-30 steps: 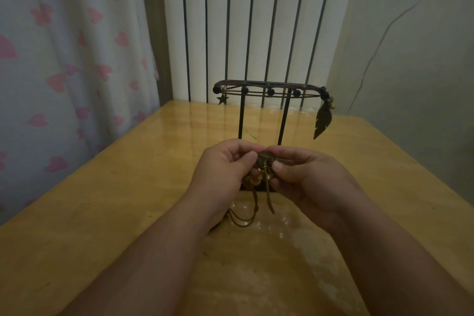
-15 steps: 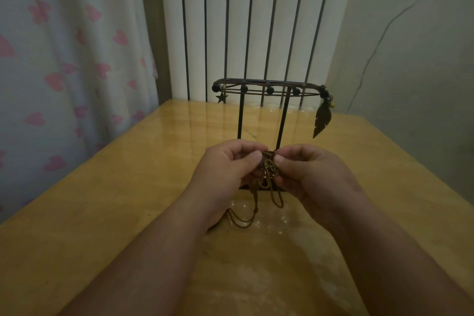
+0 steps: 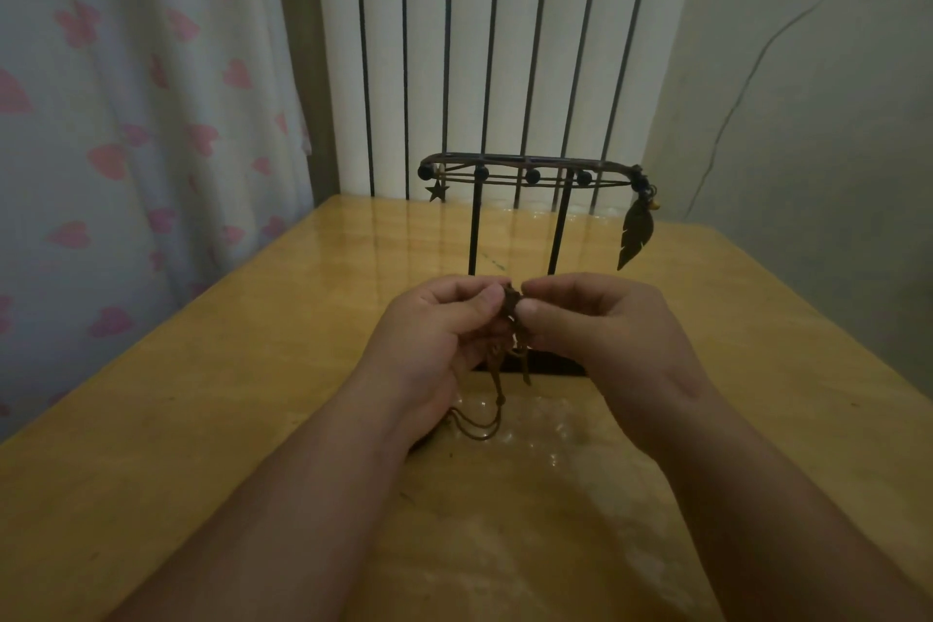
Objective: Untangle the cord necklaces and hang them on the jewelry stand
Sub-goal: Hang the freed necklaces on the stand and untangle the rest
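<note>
A tangle of brown cord necklaces hangs between my two hands, just in front of the black jewelry stand. My left hand pinches the knot from the left with thumb and fingers. My right hand pinches it from the right. Loose cord loops trail down onto the wooden table. The stand's top bar carries black knobs, a small star charm at its left end and a cord with a leaf pendant at its right end. My hands hide the stand's base.
A heart-print curtain hangs along the table's left side. White vertical blinds stand behind the stand, and a grey wall is at the right.
Both hands have lifted the tangle slightly and drawn closer together around the knot. The hanging cord ends have shifted a little.
</note>
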